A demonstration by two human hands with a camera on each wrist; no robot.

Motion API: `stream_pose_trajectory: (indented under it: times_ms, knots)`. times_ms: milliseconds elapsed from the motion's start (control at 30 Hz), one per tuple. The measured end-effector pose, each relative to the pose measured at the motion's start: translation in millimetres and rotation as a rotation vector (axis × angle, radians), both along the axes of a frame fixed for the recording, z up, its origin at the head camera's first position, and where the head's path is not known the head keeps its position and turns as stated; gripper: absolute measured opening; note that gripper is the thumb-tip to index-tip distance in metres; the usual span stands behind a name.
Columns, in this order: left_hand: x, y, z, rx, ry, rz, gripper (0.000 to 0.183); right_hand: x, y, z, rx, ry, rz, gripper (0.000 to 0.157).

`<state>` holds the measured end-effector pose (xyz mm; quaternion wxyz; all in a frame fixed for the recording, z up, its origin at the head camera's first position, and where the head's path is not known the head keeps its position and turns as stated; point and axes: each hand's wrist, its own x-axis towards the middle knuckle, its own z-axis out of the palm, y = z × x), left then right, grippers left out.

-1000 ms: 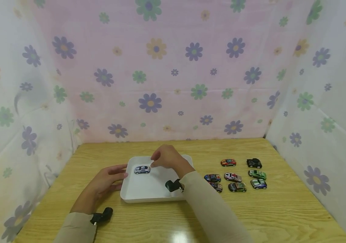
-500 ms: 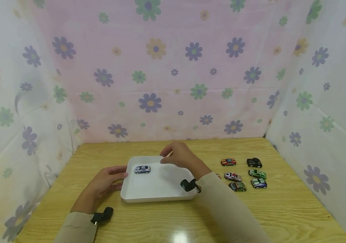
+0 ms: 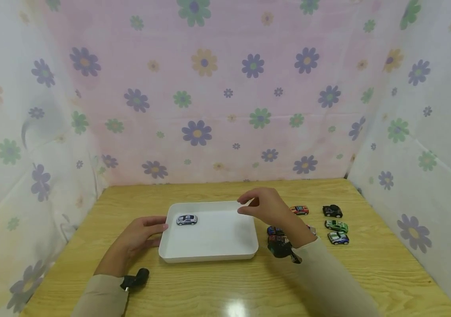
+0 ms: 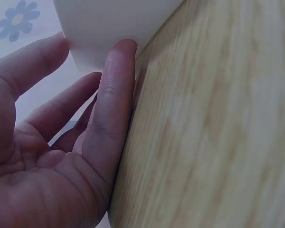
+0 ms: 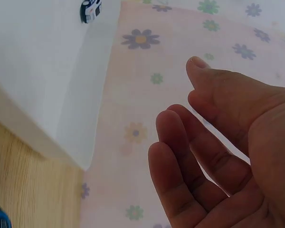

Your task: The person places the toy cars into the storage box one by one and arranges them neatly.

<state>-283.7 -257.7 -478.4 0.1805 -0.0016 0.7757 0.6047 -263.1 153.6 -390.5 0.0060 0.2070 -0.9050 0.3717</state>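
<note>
Three flowered walls (image 3: pixel 213 105), wooden tabletop (image 3: pixel 193 286), left hand (image 3: pixel 140 234) touching tray (image 3: pixel 213 240), right hand (image 3: pixel 269 207) nearby, both hands' fingers (image 3: pixel 252 193) apart

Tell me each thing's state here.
White tray: on the table, car inside.
White car: upright, in the tray.
Left hand: touching the tray.
Right hand: relaxed, holding nothing.
Black car: upright.
Green car: upright.
Blue-white car: upright.
Orange car: upright, partly hidden.
Blue car: partly hidden.
Red car: partly hidden.
Pale car: mostly hidden.

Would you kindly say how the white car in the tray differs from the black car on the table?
The white car has dark markings; the black car looks mostly dark. The white car sits inside the tray; the black car, on the table. Both are toy cars.
</note>
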Motion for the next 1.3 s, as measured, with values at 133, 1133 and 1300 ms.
stream_pose_trajectory:
  times_ms: [133,1133,1300]
  knots:
    - [1.0,0,0.2,0.008,0.002,-0.001,0.062,10.7,17,0.6,-0.011,0.003,-0.033,0.025]
    - [2.0,0,0.5,0.004,0.008,-0.015,0.065,12.1,110,-34.9,-0.029,-0.128,-0.06,0.035]
    - [2.2,0,1.8,-0.002,0.01,-0.015,0.066,8.4,118,-36.5,-0.028,-0.149,-0.039,0.035]
